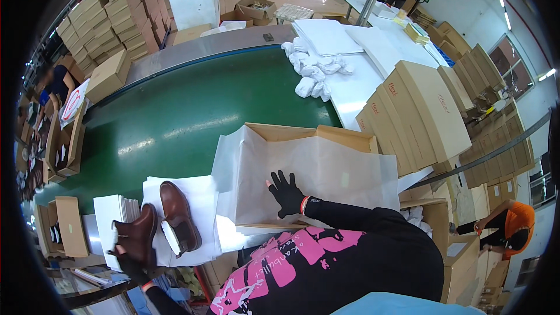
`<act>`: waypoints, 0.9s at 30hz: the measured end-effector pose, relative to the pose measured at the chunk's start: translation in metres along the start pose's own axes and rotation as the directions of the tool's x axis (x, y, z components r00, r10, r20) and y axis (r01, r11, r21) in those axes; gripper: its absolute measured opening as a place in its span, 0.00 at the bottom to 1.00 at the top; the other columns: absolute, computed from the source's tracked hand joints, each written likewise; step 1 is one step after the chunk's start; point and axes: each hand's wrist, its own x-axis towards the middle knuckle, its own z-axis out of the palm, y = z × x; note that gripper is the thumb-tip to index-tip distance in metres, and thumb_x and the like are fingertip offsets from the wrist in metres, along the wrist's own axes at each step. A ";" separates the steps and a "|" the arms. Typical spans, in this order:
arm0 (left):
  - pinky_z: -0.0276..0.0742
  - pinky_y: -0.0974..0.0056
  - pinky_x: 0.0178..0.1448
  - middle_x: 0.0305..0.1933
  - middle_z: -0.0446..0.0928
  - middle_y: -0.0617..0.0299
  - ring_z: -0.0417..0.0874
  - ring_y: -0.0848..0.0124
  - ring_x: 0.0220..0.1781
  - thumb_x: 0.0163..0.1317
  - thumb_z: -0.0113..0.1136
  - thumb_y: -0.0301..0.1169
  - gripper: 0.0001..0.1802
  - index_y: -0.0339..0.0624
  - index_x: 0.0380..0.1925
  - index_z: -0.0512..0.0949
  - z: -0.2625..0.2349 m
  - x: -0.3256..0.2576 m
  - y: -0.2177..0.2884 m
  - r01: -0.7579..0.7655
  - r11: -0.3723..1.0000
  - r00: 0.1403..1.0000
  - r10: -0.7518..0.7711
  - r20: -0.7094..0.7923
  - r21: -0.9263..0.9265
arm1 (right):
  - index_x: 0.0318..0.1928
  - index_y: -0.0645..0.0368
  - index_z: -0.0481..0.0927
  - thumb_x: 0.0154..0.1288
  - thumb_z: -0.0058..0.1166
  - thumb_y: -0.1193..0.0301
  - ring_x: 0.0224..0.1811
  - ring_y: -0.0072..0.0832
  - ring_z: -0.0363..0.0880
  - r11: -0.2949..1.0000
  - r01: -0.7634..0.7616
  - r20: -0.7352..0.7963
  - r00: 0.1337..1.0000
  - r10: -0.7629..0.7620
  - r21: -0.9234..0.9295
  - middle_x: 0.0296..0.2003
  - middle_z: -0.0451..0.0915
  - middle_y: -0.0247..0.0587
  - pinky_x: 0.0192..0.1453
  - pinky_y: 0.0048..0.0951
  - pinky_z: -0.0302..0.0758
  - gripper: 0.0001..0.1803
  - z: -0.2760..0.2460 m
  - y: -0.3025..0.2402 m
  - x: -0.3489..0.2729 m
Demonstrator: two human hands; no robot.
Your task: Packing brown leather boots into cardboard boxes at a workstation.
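Note:
My left hand (132,265), in a black glove with bare fingertips, grips the near end of a brown leather ankle boot (140,234) at the lower left. Its mate, another brown boot (178,217) with white stuffing at its opening, lies just to the right on white paper sheets (205,213). My right hand (286,193), also gloved, is spread open with its palm down over translucent tissue paper (335,172). That tissue lines an open cardboard box (282,132) and drapes over its sides.
A green conveyor belt (192,99) runs beyond the box. Crumpled white paper wads (312,73) and flat sheets (326,36) lie at the far right. Stacked shoe boxes (414,116) stand right of my box. Other people work at left and right, one in orange (519,221).

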 end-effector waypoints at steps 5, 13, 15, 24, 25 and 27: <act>0.71 0.67 0.57 0.52 0.78 0.57 0.76 0.71 0.50 0.68 0.49 0.52 0.31 0.35 0.57 0.73 -0.054 0.032 0.122 -0.051 0.960 0.983 0.097 0.159 -0.276 | 0.70 0.65 0.46 0.36 0.70 0.45 0.72 0.65 0.36 0.998 -0.068 -0.013 0.998 0.068 -0.005 0.69 0.41 0.71 0.64 0.75 0.41 0.67 0.001 0.013 -0.015; 0.67 0.65 0.60 0.55 0.76 0.52 0.76 0.66 0.52 0.69 0.48 0.51 0.32 0.32 0.57 0.71 -0.108 0.061 0.183 -0.371 0.928 0.928 0.372 0.033 -0.021 | 0.68 0.64 0.54 0.35 0.69 0.43 0.72 0.65 0.39 0.999 -0.044 -0.082 0.996 0.047 0.030 0.68 0.47 0.70 0.63 0.76 0.42 0.64 0.004 0.012 -0.016; 0.67 0.64 0.61 0.56 0.75 0.52 0.75 0.66 0.53 0.69 0.48 0.52 0.32 0.32 0.58 0.71 -0.100 0.051 0.207 -0.362 0.930 0.929 0.366 0.055 -0.060 | 0.68 0.64 0.55 0.36 0.68 0.43 0.72 0.65 0.39 0.998 -0.034 -0.083 0.996 0.038 0.044 0.68 0.47 0.70 0.63 0.76 0.42 0.63 0.003 0.013 -0.013; 0.69 0.62 0.61 0.57 0.73 0.54 0.73 0.67 0.56 0.68 0.53 0.43 0.28 0.32 0.58 0.69 -0.019 -0.060 0.247 -0.483 0.833 0.795 0.546 0.265 -0.269 | 0.70 0.59 0.52 0.47 0.66 0.42 0.73 0.52 0.47 0.729 0.254 -0.273 0.957 -0.096 0.636 0.70 0.49 0.60 0.73 0.49 0.50 0.58 -0.055 -0.015 -0.014; 0.71 0.60 0.58 0.55 0.74 0.53 0.74 0.66 0.55 0.65 0.57 0.41 0.27 0.33 0.57 0.70 -0.005 -0.078 0.254 -0.376 0.824 0.708 0.550 0.442 -0.423 | 0.71 0.60 0.51 0.47 0.70 0.47 0.72 0.45 0.52 0.565 0.333 -0.307 0.941 -0.144 0.755 0.69 0.51 0.58 0.73 0.37 0.52 0.59 -0.075 -0.029 -0.015; 0.74 0.62 0.51 0.44 0.78 0.57 0.78 0.69 0.44 0.61 0.61 0.39 0.22 0.33 0.49 0.75 0.035 -0.127 0.276 -0.281 0.859 0.685 0.492 0.537 -0.429 | 0.70 0.65 0.49 0.42 0.73 0.49 0.72 0.41 0.54 0.602 0.374 -0.340 0.924 -0.175 0.706 0.68 0.57 0.55 0.73 0.38 0.54 0.63 -0.085 -0.042 -0.012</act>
